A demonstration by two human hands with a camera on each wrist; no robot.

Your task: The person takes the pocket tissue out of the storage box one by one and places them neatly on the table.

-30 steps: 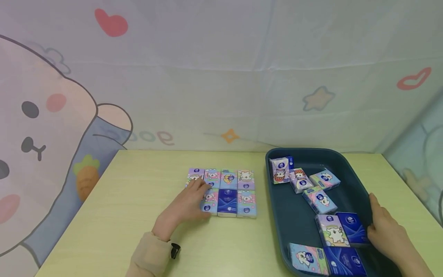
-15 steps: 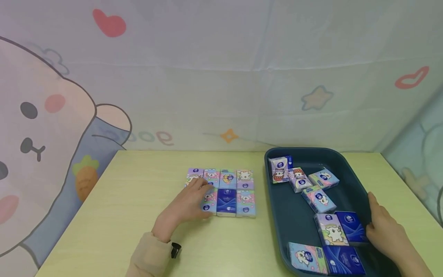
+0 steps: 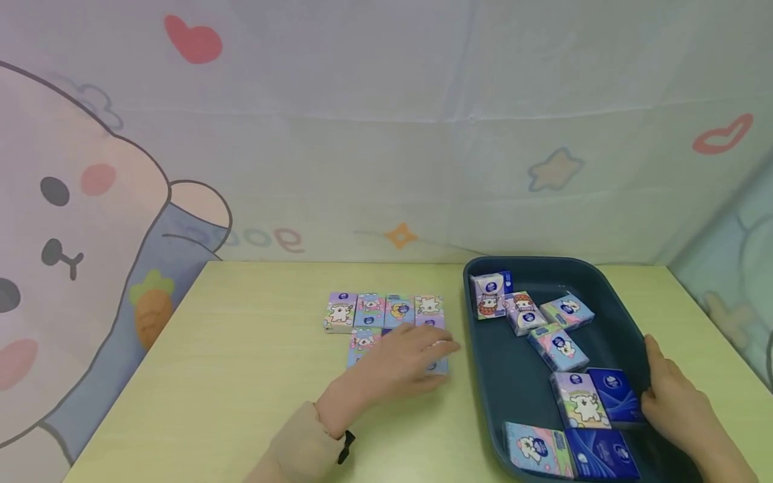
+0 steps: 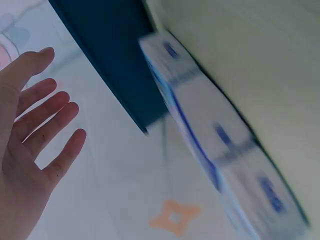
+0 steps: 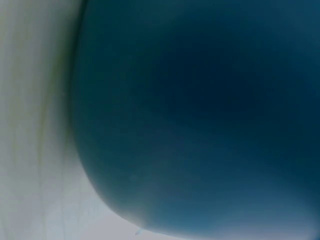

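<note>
Small packs of pocket tissues lie side by side in two rows on the table. A lilac pack (image 3: 340,313) ends the back row on the left; a pink-and-blue pack (image 3: 362,343) is in front. My left hand (image 3: 395,359) is over the front row, largely hiding its blue pack and right-hand pack (image 3: 439,367). In the left wrist view, the fingers (image 4: 52,117) are spread and apart from the blurred row of packs (image 4: 220,130). My right hand (image 3: 682,409) holds the right rim of a dark teal tray (image 3: 513,382), thumb over the edge.
The tray contains several loose tissue packs, including a blue pack (image 3: 604,455) at the front and a lilac pack (image 3: 488,296) at the back. A printed cloth (image 3: 338,154) hangs behind the table (image 3: 199,376). The right wrist view is mostly blurred tray wall (image 5: 200,125).
My left hand has moved right, from the left end of the rows to the front row's right end, uncovering the left packs. The right hand and tray stay put.
</note>
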